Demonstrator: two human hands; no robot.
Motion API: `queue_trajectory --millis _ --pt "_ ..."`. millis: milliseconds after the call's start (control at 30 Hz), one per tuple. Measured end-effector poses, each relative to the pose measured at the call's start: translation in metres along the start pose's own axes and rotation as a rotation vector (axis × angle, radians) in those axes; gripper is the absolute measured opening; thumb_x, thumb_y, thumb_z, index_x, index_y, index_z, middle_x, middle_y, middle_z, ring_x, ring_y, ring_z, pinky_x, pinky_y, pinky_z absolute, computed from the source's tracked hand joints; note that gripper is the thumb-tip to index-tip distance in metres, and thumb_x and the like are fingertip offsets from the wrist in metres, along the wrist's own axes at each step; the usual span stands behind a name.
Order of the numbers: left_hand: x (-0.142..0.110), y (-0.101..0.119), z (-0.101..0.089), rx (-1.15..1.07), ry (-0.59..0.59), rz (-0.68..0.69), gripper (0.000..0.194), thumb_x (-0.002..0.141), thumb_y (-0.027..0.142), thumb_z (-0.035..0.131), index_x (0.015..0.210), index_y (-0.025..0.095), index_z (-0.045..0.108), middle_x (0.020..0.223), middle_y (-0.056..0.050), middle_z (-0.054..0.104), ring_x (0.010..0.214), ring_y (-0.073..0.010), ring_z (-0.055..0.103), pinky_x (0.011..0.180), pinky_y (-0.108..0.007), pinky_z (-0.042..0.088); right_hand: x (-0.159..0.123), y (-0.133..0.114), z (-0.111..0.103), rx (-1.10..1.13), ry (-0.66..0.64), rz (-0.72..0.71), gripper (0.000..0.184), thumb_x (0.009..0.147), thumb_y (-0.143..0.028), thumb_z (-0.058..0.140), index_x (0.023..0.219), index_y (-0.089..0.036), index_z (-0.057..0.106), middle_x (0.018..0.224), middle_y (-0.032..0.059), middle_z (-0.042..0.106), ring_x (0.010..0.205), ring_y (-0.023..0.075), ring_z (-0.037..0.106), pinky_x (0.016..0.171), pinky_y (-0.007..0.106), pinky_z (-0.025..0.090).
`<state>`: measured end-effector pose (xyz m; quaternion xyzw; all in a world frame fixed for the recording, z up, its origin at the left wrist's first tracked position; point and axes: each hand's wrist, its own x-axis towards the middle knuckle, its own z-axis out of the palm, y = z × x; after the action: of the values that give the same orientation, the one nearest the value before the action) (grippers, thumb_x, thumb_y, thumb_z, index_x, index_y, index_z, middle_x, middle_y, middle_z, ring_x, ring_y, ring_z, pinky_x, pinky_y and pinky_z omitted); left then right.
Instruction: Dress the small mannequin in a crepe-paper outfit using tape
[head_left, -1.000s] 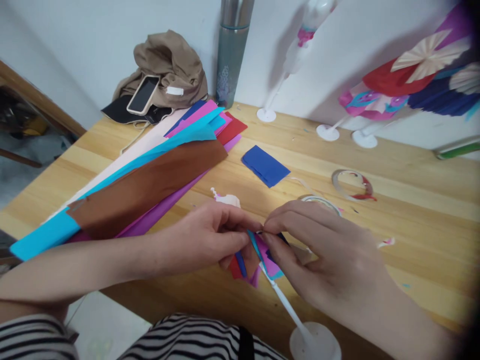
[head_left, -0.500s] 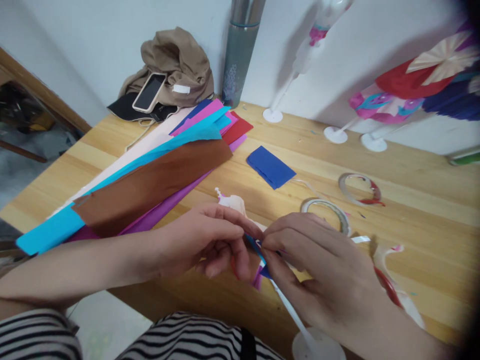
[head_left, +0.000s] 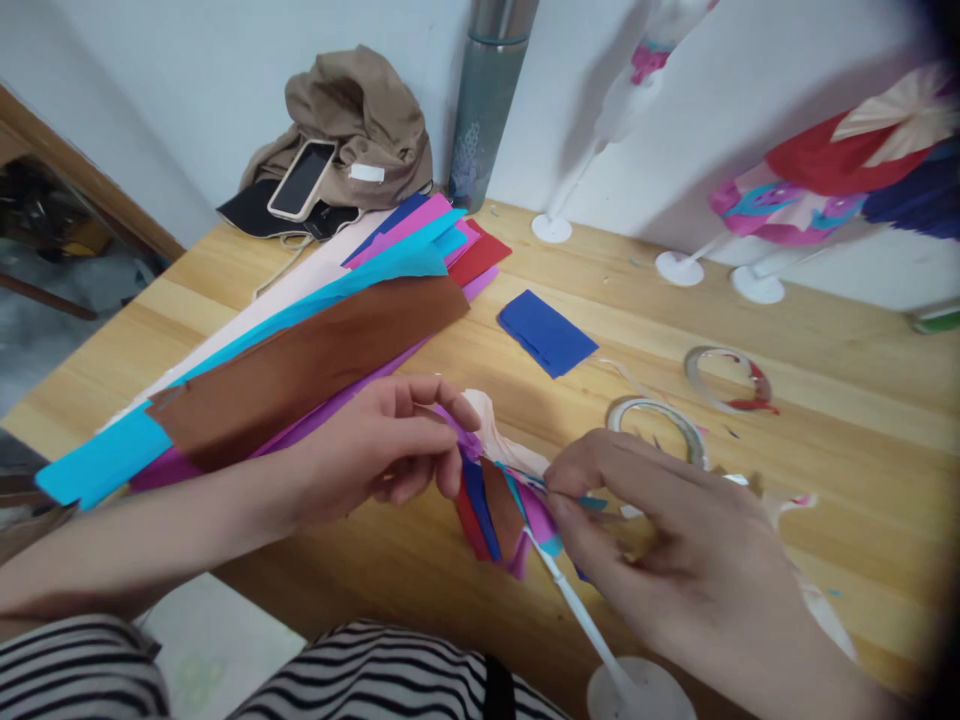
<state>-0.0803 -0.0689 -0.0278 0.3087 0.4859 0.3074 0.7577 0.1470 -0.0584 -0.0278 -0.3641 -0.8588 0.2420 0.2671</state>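
A crepe-paper figure (head_left: 499,510) leans on a white stick (head_left: 571,600) with a round white base (head_left: 637,690). Red, blue, brown, turquoise and magenta strips fan out from it, below a cream paper part (head_left: 487,420). My left hand (head_left: 397,440) has curled fingers, with thumb and forefinger on the purple paper at the figure's left side. My right hand (head_left: 652,520) pinches the end of narrow paper strips at the figure's right side. Those fingertips hide part of the strips.
Long folded crepe sheets (head_left: 315,370) cover the table's left. Behind the hands lie a blue paper piece (head_left: 547,333) and two tape rolls (head_left: 660,415). A phone (head_left: 302,180), brown cloth (head_left: 360,120), flask (head_left: 487,110) and finished paper figures on stands (head_left: 795,210) line the wall.
My hands have moved apart: the left went up and left, the right slightly right. The coloured strips between them now show more.
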Motion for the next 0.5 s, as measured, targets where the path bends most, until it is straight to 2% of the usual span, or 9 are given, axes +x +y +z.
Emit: queue_trajectory --millis 100,200,300,400,500 --pt "0.000 -0.011 -0.010 0.311 0.146 0.077 0.006 0.073 0.015 0.063 0.079 0.016 0.065 0.062 0.003 0.065 0.041 -0.0044 0.042 0.039 -0.017 0.028 0.002 0.004 -0.003 0.034 0.010 0.093 0.020 0.085 -0.012 0.054 0.068 -0.021 0.056 0.059 -0.0035 0.058 0.051 0.0102 0.054 0.050 0.023 0.042" --pt "0.001 -0.026 -0.019 0.592 0.205 0.192 0.011 0.077 0.013 0.060 0.077 0.017 0.070 0.067 0.002 0.068 0.053 -0.0084 0.052 0.048 -0.019 0.036 0.005 0.008 -0.005 0.060 0.014 0.133 0.019 0.084 -0.017 0.056 0.066 -0.021 0.057 0.058 -0.0026 0.061 0.049 0.0112 0.055 0.048 0.024 0.042" --pt "0.002 -0.038 -0.023 0.750 0.191 0.311 0.014 0.083 0.014 0.059 0.080 0.019 0.072 0.072 0.001 0.072 0.066 -0.0131 0.060 0.060 -0.023 0.042 0.005 0.016 -0.006 0.109 0.014 0.157 0.017 0.085 -0.021 0.059 0.068 -0.022 0.059 0.061 -0.0014 0.064 0.052 0.0132 0.059 0.048 0.025 0.044" --pt "0.004 -0.042 -0.022 0.864 0.178 0.404 0.016 0.089 0.015 0.058 0.087 0.021 0.072 0.075 0.001 0.070 0.068 -0.0135 0.058 0.065 -0.025 0.042 0.000 0.026 -0.006 0.142 -0.011 0.194 0.016 0.087 -0.025 0.062 0.071 -0.023 0.061 0.065 -0.0005 0.066 0.057 0.0151 0.061 0.051 0.026 0.047" --pt "0.008 -0.039 -0.020 0.841 0.127 0.514 0.016 0.091 0.019 0.058 0.099 0.023 0.072 0.095 -0.003 0.070 0.083 -0.0168 0.060 0.074 -0.027 0.046 -0.003 0.032 -0.007 0.172 -0.030 0.237 0.016 0.089 -0.027 0.062 0.073 -0.024 0.062 0.067 -0.0003 0.066 0.059 0.0163 0.061 0.051 0.027 0.047"
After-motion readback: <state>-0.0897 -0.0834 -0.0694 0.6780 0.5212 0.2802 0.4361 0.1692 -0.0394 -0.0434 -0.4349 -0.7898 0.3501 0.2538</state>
